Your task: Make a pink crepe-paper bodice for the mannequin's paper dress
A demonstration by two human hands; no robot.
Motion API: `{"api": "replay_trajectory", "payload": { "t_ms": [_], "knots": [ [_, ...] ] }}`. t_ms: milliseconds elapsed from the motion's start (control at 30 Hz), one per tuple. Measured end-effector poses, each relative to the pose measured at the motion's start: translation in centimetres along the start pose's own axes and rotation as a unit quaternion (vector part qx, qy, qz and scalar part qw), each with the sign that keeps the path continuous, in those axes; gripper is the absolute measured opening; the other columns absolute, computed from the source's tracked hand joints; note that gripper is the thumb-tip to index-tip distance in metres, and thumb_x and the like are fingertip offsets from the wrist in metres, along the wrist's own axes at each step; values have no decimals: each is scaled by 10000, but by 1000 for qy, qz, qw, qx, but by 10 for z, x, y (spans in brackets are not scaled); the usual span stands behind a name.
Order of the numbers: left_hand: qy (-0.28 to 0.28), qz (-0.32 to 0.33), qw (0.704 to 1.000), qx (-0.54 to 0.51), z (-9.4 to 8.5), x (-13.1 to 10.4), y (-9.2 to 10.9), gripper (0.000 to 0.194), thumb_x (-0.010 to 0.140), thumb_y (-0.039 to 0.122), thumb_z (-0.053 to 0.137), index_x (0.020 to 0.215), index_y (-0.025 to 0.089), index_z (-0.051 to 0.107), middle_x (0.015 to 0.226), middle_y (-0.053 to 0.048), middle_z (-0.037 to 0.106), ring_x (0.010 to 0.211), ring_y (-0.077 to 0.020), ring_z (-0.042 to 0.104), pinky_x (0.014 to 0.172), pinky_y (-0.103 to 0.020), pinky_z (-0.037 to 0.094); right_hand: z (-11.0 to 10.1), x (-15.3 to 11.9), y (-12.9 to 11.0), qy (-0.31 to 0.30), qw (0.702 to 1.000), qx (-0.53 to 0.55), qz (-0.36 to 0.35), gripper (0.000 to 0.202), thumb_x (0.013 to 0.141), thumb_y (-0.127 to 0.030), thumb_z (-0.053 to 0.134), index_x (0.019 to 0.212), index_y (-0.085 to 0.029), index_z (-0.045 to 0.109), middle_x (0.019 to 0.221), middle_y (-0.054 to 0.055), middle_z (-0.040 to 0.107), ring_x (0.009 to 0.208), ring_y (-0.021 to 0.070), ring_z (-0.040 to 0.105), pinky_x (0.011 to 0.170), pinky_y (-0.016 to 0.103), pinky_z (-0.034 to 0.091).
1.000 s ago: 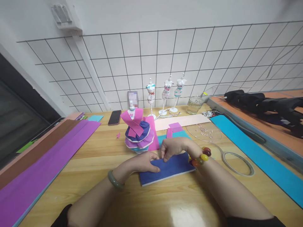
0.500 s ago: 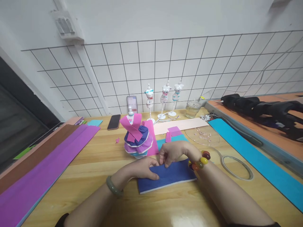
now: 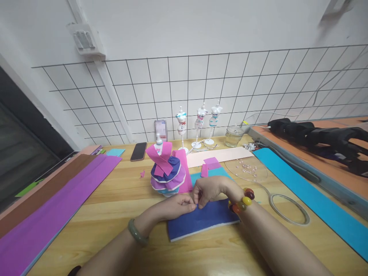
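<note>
A dark blue strip of crepe-like paper (image 3: 205, 223) with a white lower edge lies on the table in front of me. At its far edge my left hand (image 3: 181, 206) is closed, thumb and fingertips pinching the paper. My right hand (image 3: 210, 189) is closed in a pinch right beside it, fingertips on the same edge and almost touching the left ones. Just beyond my left hand stands a small dress form (image 3: 164, 168) in a crossed pink top and a tiered blue, purple and light blue skirt. Teal paper (image 3: 220, 173) lies partly behind my right hand.
Three bare mini dress forms (image 3: 200, 122) and a glass of liquid (image 3: 233, 136) stand by the wall grid. A phone (image 3: 138, 151), pale pink strip (image 3: 224, 156), dish of pink beads (image 3: 246, 168), purple paper (image 3: 69, 195) and bright blue strip (image 3: 310, 197) surround the work area.
My left thumb has drawn in from lying on the blue paper to the far edge, beside the right fingertips. The camera view has tilted slightly up.
</note>
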State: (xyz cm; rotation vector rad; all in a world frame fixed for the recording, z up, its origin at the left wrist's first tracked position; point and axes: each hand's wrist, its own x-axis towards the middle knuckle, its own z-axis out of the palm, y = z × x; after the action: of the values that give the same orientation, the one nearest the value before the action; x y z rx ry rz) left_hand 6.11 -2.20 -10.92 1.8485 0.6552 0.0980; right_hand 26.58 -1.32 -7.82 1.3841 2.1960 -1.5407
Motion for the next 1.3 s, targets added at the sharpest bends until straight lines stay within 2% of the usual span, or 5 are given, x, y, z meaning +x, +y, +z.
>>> {"api": "replay_trajectory", "payload": {
  "t_ms": [167, 467, 667, 1033, 1300],
  "knots": [
    [23, 14, 1000, 1, 1, -1, 0, 210, 859, 367, 503, 787, 172, 521, 758, 36, 448, 713, -110, 406, 659, -229, 339, -2, -2, -4, 2, 1000, -8, -3, 286, 578, -278, 757, 854, -206, 731, 704, -57, 630, 617, 99, 514, 605, 218, 411],
    [16, -6, 1000, 7, 1, -1, 2, 179, 805, 306, 519, 691, 175, 473, 713, 33, 435, 665, -108, 381, 593, -231, 306, 2, 1, -4, -9, 1000, -12, -8, 242, 612, -266, 716, 842, -194, 731, 708, -48, 636, 618, 102, 515, 624, 225, 418],
    [-11, -8, 1000, 17, -2, -4, 4, 259, 778, 314, 540, 605, 179, 401, 609, 53, 323, 571, -90, 293, 528, -240, 239, 2, -1, -4, -3, 1000, -29, 6, 244, 607, -260, 731, 844, -204, 741, 725, -33, 667, 649, 129, 549, 661, 242, 429],
    [-32, -27, 999, 25, -4, -7, 7, 308, 780, 357, 538, 596, 188, 358, 577, 60, 285, 533, -82, 265, 499, -252, 200, 0, 0, -1, -8, 998, -49, 32, 324, 591, -311, 734, 898, -206, 752, 695, -35, 651, 576, 106, 510, 563, 227, 408],
    [-30, -40, 999, 14, -2, -6, 8, 272, 771, 344, 541, 609, 186, 392, 571, 61, 320, 529, -82, 268, 485, -249, 201, 4, 0, -7, -14, 999, -39, 24, 328, 599, -329, 722, 901, -205, 755, 718, -34, 656, 615, 111, 522, 603, 226, 419]
  ]
}}
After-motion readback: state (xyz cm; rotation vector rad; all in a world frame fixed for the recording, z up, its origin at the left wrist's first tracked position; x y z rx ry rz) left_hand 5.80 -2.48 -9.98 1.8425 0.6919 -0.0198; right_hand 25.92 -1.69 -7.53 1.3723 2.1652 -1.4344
